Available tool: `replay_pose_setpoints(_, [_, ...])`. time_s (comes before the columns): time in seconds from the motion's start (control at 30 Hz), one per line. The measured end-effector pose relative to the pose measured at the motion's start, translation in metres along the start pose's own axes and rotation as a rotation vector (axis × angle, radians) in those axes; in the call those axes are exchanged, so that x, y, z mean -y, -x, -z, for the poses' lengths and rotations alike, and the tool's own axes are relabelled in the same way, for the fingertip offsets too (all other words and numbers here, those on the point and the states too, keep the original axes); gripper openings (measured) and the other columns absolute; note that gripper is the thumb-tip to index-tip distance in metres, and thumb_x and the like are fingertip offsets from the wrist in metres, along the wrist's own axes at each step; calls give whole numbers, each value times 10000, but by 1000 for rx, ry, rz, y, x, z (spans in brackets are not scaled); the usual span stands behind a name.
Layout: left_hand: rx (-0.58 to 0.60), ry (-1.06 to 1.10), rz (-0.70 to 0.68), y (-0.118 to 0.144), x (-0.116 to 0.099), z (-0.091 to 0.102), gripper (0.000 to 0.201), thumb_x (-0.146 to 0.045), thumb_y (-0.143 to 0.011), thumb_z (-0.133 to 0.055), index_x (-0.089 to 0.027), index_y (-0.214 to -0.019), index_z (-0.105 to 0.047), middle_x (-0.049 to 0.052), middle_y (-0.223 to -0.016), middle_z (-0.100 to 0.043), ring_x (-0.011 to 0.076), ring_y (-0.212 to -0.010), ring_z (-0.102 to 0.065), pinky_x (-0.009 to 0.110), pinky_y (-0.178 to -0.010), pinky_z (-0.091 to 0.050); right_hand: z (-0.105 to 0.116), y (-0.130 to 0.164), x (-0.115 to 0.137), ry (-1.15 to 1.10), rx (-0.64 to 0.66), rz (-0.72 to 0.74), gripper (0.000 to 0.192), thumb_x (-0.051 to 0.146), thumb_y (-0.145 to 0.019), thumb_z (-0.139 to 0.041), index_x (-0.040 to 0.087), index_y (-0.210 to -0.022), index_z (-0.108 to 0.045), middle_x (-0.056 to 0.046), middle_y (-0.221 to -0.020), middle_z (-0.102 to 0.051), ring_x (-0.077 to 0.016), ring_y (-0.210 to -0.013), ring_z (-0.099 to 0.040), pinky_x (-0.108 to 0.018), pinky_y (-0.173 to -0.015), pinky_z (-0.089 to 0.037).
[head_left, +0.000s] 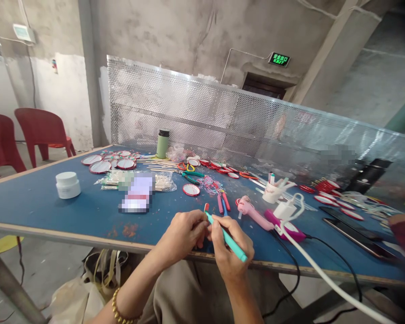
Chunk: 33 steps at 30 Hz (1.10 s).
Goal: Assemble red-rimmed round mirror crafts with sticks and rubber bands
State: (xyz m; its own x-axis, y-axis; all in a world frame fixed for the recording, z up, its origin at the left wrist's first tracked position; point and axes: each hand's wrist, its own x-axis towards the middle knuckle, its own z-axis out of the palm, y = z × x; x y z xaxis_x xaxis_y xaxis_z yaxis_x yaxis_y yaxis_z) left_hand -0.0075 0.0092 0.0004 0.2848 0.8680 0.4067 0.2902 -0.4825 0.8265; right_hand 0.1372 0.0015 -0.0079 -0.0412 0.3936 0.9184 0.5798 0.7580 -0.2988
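My right hand (231, 265) is closed around a teal marker pen (235, 249), held the way one writes, its tip end up at my left fingers. My left hand (184, 231) is closed in a pinch on a small red-tipped piece (206, 207); most of it is hidden by my fingers. Both hands meet over the table's front edge. Just beyond them lie a round red-rimmed disc (191, 190), pliers with red and pink handles (222, 202) and a tangle of coloured strings (211, 184).
A pink glue gun (254, 216), a magenta power strip (283, 227) and cables lie to the right, near two phones (356, 238). Leftward are a blurred phone (138, 193) and a white jar (68, 185). A green bottle (162, 145) stands before the perforated metal screen (195, 103).
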Motion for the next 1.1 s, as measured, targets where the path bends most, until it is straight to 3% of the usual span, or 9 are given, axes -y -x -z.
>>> replay_pose_setpoints(1.1, [-8, -2, -3, -1, 3, -2, 218, -200, -904, -447, -201, -704, -532, -52, -545, -601, 98, -519, -551, 194, -573, -376, -1, 0, -2, 14, -17, 6, 99, 149, -918, -556, 185, -914, -647, 8, -709, -696, -120, -579, -671, -223, -589, -515])
